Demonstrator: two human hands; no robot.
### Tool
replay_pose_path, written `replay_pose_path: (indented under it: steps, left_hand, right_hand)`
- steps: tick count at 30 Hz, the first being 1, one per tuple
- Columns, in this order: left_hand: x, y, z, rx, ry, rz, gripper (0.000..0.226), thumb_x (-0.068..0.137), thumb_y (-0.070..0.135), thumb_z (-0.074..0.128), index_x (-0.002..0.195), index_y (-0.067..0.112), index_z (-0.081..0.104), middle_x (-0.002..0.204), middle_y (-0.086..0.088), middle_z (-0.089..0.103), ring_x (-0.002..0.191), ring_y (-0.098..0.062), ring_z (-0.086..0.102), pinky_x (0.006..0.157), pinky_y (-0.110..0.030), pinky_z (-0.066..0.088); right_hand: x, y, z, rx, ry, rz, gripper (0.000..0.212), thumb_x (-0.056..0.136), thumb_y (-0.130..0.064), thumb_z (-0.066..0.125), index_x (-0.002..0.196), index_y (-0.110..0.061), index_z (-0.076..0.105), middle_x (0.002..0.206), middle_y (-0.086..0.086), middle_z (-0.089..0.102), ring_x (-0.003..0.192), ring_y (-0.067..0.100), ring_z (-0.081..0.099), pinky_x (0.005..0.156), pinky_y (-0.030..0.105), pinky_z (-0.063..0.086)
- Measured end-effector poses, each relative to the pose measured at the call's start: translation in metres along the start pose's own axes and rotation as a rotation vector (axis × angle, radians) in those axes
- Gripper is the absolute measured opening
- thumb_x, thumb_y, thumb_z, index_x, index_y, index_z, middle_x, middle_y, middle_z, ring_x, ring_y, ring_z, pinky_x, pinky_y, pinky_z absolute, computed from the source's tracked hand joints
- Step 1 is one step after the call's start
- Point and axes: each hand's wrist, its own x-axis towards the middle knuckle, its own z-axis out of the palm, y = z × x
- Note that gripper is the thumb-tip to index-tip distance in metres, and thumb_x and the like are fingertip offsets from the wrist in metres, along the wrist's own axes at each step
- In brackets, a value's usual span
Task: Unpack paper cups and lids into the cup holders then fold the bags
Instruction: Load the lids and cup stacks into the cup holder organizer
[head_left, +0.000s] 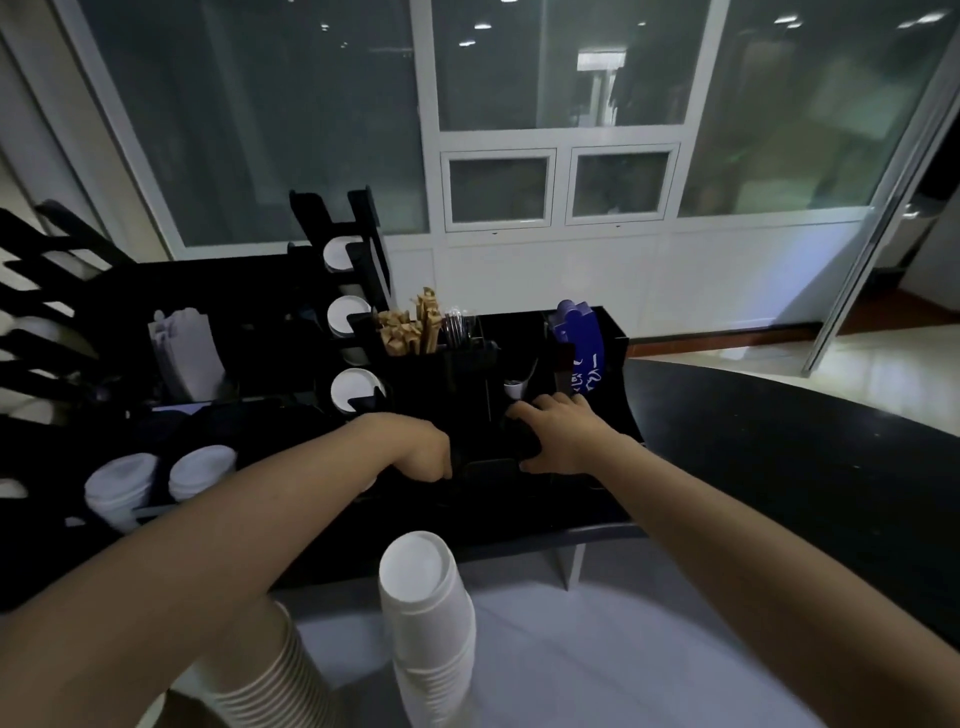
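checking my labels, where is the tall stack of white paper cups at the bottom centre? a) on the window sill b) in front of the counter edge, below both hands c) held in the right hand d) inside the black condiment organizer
b: the white cup stack stands nearer than the black counter edge, below both hands; the left hand and right hand are up at the black organizer.

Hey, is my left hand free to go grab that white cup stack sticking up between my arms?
Probably not at once: the left hand has its grip curled on the black organizer. Once it lets go, nothing shows between it and the white cup stack.
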Motion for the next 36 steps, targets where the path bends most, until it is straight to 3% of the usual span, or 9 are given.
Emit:
replay_pose_path:
  steps: [5,8,11,13,21,24,28,32,36]
  left_hand:
    - [0.001,-0.005,0.011,0.035,0.137,-0.007,0.038,0.099,0.027,0.047,0.132,0.018,0.064,0.125,-0.009,0.063,0.105,-0.027,0.062,0.091,-0.038,0.055]
    - [0.007,-0.006,0.012,0.093,0.114,-0.005,0.035,0.097,0.026,0.049,0.126,0.016,0.067,0.12,-0.008,0.066,0.103,-0.026,0.063,0.085,-0.036,0.055]
    - [0.016,-0.011,0.011,0.087,0.131,-0.012,0.044,0.097,0.034,0.057,0.136,0.016,0.059,0.128,-0.009,0.062,0.107,-0.027,0.061,0.083,-0.036,0.053]
    - [0.021,-0.014,0.011,0.057,0.151,-0.011,0.055,0.094,0.049,0.062,0.137,0.017,0.056,0.125,-0.008,0.06,0.099,-0.024,0.059,0.076,-0.034,0.049]
    - [0.036,-0.012,0.007,0.117,0.205,0.032,0.057,0.087,0.038,0.074,0.136,0.017,0.052,0.121,-0.009,0.06,0.098,-0.024,0.059,0.073,-0.033,0.05]
    - [0.033,-0.013,0.006,0.107,0.205,0.036,0.05,0.092,0.041,0.065,0.136,0.019,0.054,0.121,-0.008,0.059,0.093,-0.022,0.056,0.073,-0.035,0.051]
    - [0.019,-0.011,0.002,0.08,0.273,0.044,0.041,0.099,0.033,0.055,0.138,0.02,0.054,0.126,-0.009,0.058,0.105,-0.026,0.061,0.086,-0.04,0.056]
    - [-0.013,-0.001,-0.009,-0.054,0.455,0.108,0.025,0.102,0.03,0.048,0.112,0.016,0.066,0.107,-0.008,0.066,0.093,-0.024,0.064,0.083,-0.04,0.057]
    - [-0.053,0.012,-0.012,-0.151,0.675,0.162,0.039,0.104,0.033,0.043,0.071,0.016,0.054,0.072,-0.002,0.059,0.066,-0.021,0.059,0.065,-0.038,0.052]
  right_hand:
    - [0.002,-0.006,0.009,-0.05,-0.108,-0.005,0.082,0.081,-0.059,0.071,0.148,-0.029,0.035,0.138,0.007,0.051,0.129,0.032,0.047,0.11,0.053,0.028]
    - [0.002,-0.01,0.017,-0.049,-0.165,0.017,0.078,0.086,-0.054,0.07,0.15,-0.026,0.035,0.144,0.004,0.05,0.138,0.029,0.042,0.118,0.057,0.017]
    - [0.0,-0.011,0.025,-0.081,-0.166,0.021,0.076,0.089,-0.052,0.067,0.152,-0.026,0.033,0.15,0.001,0.047,0.144,0.026,0.033,0.121,0.06,0.009]
    - [-0.002,-0.012,0.026,-0.09,-0.148,0.016,0.071,0.09,-0.049,0.066,0.15,-0.027,0.036,0.149,0.001,0.047,0.144,0.026,0.033,0.12,0.064,0.005]
    - [-0.024,-0.004,0.026,-0.046,0.117,-0.005,0.043,0.096,-0.044,0.057,0.134,-0.024,0.059,0.153,0.003,0.042,0.148,0.025,0.027,0.122,0.057,0.003]
    - [-0.038,-0.004,0.027,0.0,0.218,-0.001,0.035,0.098,-0.04,0.055,0.128,-0.023,0.065,0.149,0.001,0.048,0.145,0.023,0.034,0.123,0.051,0.006]
    - [-0.061,-0.005,0.019,0.044,0.343,-0.001,0.026,0.099,-0.03,0.058,0.117,-0.018,0.072,0.137,0.002,0.06,0.132,0.025,0.05,0.121,0.048,0.022]
    - [-0.084,-0.004,0.005,0.062,0.436,0.011,0.019,0.1,-0.022,0.057,0.103,-0.016,0.075,0.115,-0.003,0.07,0.11,0.023,0.062,0.101,0.04,0.04]
    - [-0.108,-0.006,-0.001,0.077,0.433,0.07,0.02,0.099,-0.022,0.055,0.101,-0.018,0.074,0.108,-0.008,0.071,0.1,0.019,0.061,0.088,0.034,0.037]
